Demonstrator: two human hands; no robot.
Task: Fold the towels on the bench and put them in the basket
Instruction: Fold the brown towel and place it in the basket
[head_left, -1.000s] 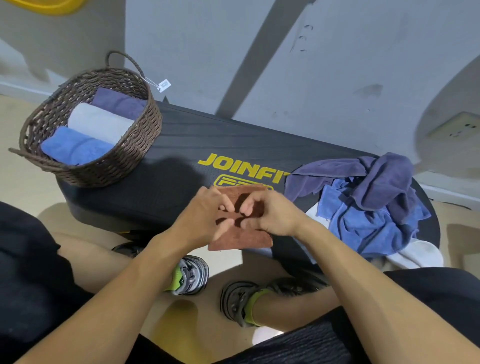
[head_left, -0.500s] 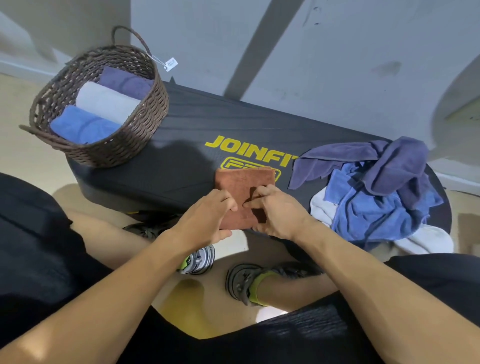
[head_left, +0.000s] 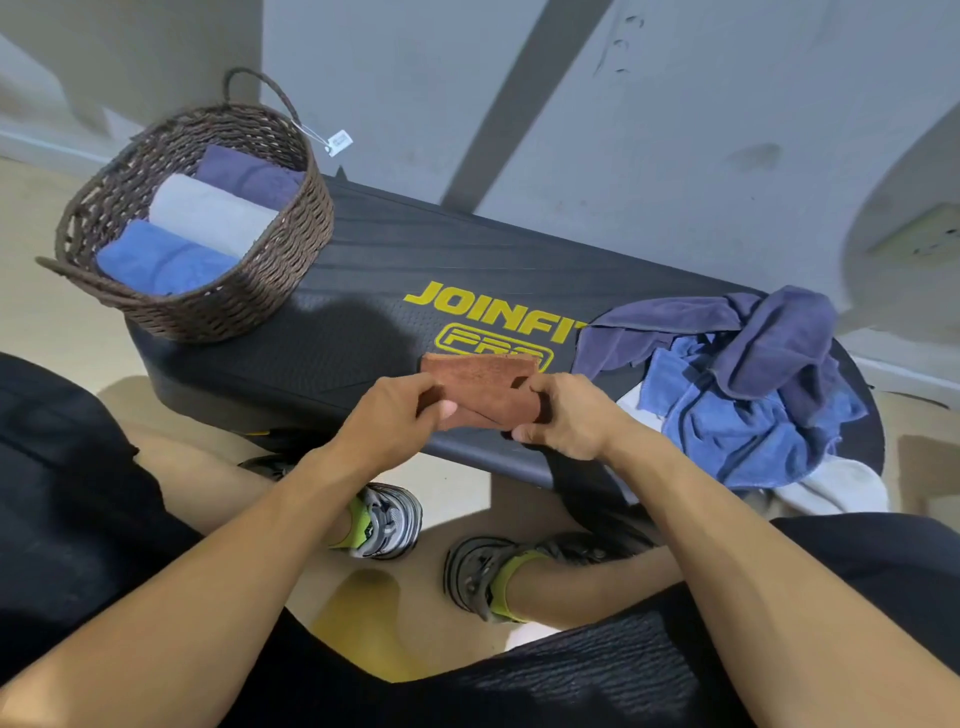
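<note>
Item: brown towel (head_left: 485, 384), folded small, lying at the near edge of the table (head_left: 363, 291), its long axis running left to right. The left hand (head_left: 387, 415) and right hand (head_left: 563, 415) are pinching its two ends with curled fingers, likely finishing the last fold. Next move is probably carrying it left to the basket (head_left: 260, 291), beside three folded towels; the unfolded pile (head_left: 743, 384) is waiting at right.

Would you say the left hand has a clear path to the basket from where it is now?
Probably yes: bare bench lies between the left hand and the basket, though it grips the brown towel.
</note>
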